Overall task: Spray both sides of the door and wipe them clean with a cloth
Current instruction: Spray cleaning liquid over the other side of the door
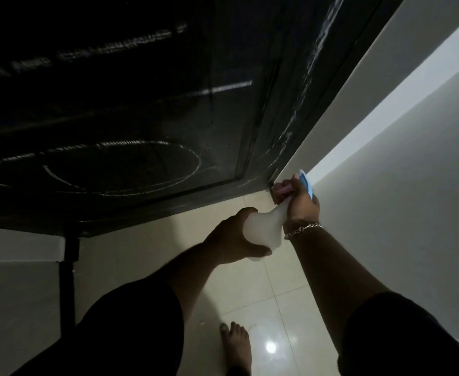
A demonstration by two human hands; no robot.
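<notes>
My left grip (229, 234) cups the bottle (261, 226) base; my right grip (299, 200) squeezes its trigger, door (141, 104) just ahead.

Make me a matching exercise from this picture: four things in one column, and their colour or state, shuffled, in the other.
Things:
1. door
2. spray bottle
3. bracelet
4. floor

Descriptions:
A. silver chain on the right wrist
B. pale glossy tiles
C. dark, with a carved oval
D. translucent white, gripped by left hand and right hand

Pairs: 1-C, 2-D, 3-A, 4-B
</notes>
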